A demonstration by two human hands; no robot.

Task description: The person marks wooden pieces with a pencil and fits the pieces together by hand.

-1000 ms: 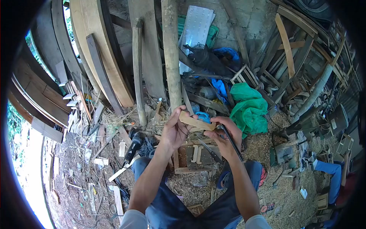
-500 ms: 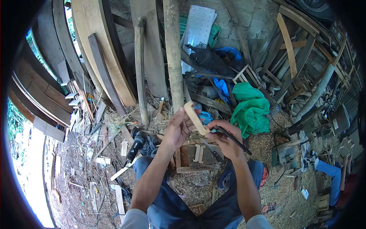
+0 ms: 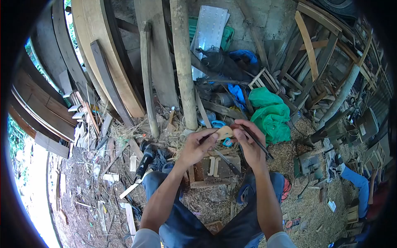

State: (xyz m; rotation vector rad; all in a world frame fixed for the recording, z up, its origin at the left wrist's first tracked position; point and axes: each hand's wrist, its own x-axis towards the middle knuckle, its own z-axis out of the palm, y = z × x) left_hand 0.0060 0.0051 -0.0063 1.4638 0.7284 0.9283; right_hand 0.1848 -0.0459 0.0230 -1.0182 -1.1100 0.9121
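Note:
Between my hands is a small pale wooden piece [image 3: 224, 132], seen partly end-on. My left hand [image 3: 196, 145] pinches it between thumb and fingers. A slim, dark, long-handled tool [image 3: 260, 144] lies in the closed fingers of my right hand [image 3: 250, 145], its back end pointing down to the right; its working tip is hidden near the wood. Below my hands stands a low wooden block [image 3: 202, 181]. Two more pale shaped pieces [image 3: 214, 166] rest on it, beside a knife [image 3: 232, 166] with a dark handle.
A black power tool [image 3: 144, 163] lies on the shavings-strewn ground to the left. Boards [image 3: 109, 53] and a post [image 3: 184, 66] stand ahead. A green plastic bag [image 3: 271, 115] sits at right. Another person's blue-clad leg [image 3: 356, 182] shows at far right.
The wooden piece has turned from a long upright slant to nearly end-on and come lower. My left hand has rotated with it, and the right hand with the dark tool has shifted slightly.

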